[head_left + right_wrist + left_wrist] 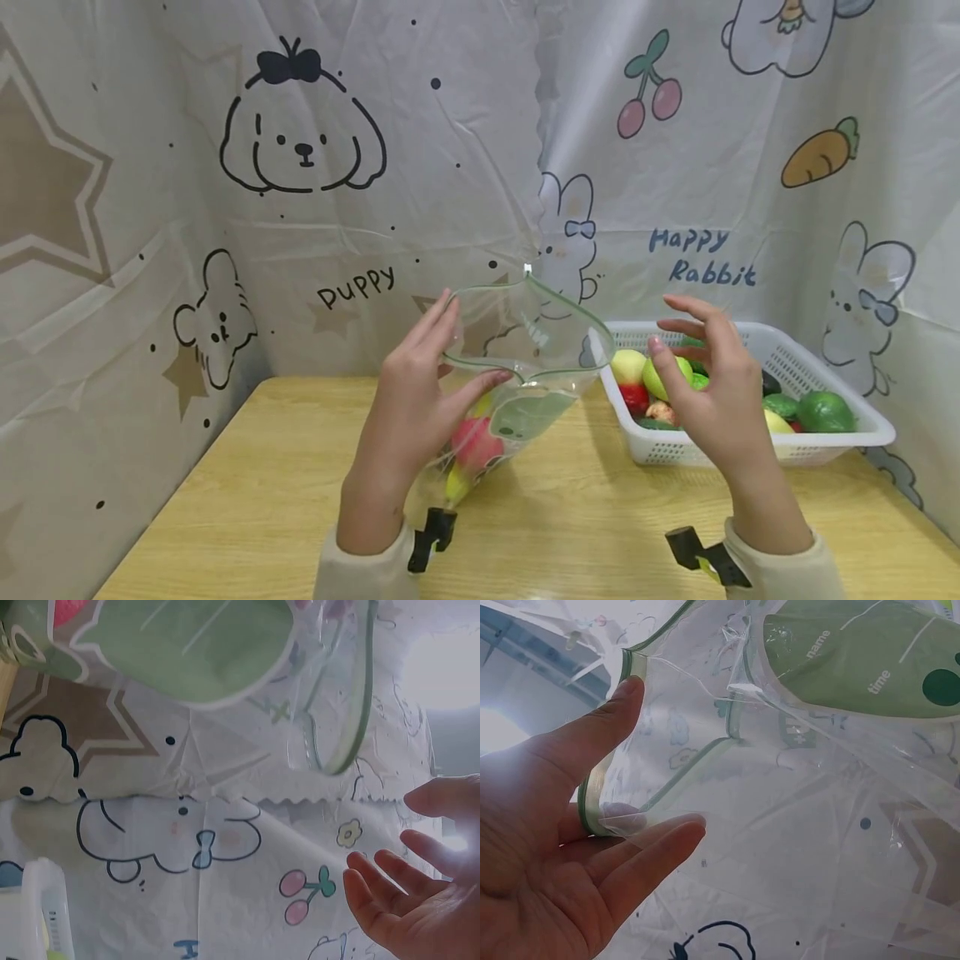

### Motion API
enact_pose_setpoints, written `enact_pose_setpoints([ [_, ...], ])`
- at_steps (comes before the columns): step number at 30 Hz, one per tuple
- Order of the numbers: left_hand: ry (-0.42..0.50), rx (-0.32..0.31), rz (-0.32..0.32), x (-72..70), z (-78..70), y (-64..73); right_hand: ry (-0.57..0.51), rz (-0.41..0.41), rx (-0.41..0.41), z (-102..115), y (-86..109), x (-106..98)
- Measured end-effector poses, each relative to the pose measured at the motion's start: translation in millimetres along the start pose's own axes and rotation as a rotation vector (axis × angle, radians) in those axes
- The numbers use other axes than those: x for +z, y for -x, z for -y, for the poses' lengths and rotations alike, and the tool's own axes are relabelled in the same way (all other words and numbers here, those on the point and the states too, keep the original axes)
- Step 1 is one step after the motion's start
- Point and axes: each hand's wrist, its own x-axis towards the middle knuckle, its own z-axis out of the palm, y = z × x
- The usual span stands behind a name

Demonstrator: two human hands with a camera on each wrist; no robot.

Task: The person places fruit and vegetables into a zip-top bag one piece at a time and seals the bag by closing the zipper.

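A clear zip bag [536,412] with green edging and a green printed label hangs above the table, its mouth spread wide. My left hand [412,387] holds it by the left side of the mouth. In the left wrist view, the thumb lies along the green edge, with fingers against the clear film. Inside the bag are a pinkish-red round piece [478,443] and something yellow [456,483], partly hidden by the forearm and film. Right of the bag, apart from it, my right hand [714,379] is raised with loosely bent fingers, holding nothing.
Behind my right hand, a white perforated basket [832,451] holds several fruit and vegetable pieces, among them a dark green one [825,412] and a yellow-green one [666,379]. Printed cloth [450,208] hangs behind the wooden table [247,500].
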Motion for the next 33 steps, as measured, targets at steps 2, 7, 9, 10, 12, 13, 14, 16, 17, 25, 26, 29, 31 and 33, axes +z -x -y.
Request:
enact_pose_setpoints([
  [2,0.002,-0.004,0.003,0.2,0.4,-0.1,0.001,-0.018,0.006,-3.7,-0.3,-4.5],
  [7,0.004,-0.012,0.014,1.2,2.0,-0.2,-0.001,-0.043,0.04,-11.4,1.3,-11.9],
  [9,0.006,-0.018,0.021,1.8,3.0,0.1,0.0,-0.046,0.057,-13.5,2.8,-13.6],
  [10,0.007,-0.023,0.027,2.1,3.3,0.2,0.002,-0.048,0.063,-14.3,3.3,-14.2],
  [12,0.008,-0.023,0.028,2.6,4.1,0.0,0.002,-0.052,0.066,-15.8,3.1,-14.8],
  [13,0.011,-0.022,0.027,2.7,4.5,-0.1,-0.001,-0.053,0.065,-16.4,2.6,-14.9],
  [14,0.013,-0.022,0.026,2.8,5.0,-0.1,0.0,-0.054,0.06,-17.0,1.8,-14.8],
  [16,0.014,-0.019,0.019,2.6,6.0,0.2,0.005,-0.055,0.049,-18.4,0.1,-14.2],
  [17,0.015,-0.019,0.016,2.4,6.5,0.6,0.006,-0.051,0.044,-19.2,-0.7,-13.7],
  [25,0.035,-0.024,0.016,2.0,9.5,4.4,0.067,-0.021,0.076,-27.0,2.6,-12.4],
  [26,0.035,-0.023,0.018,2.0,9.6,4.6,0.073,-0.019,0.079,-28.3,3.1,-12.9],
  [29,0.029,-0.014,0.016,2.2,9.5,4.0,0.097,-0.012,0.079,-32.5,2.5,-15.1],
  [31,0.021,-0.007,0.01,1.6,9.0,2.5,0.132,0.012,0.101,-35.0,0.3,-17.3],
  [33,0.018,-0.002,0.003,0.4,8.2,0.5,0.182,0.082,0.168,-37.9,-2.6,-20.3],
])
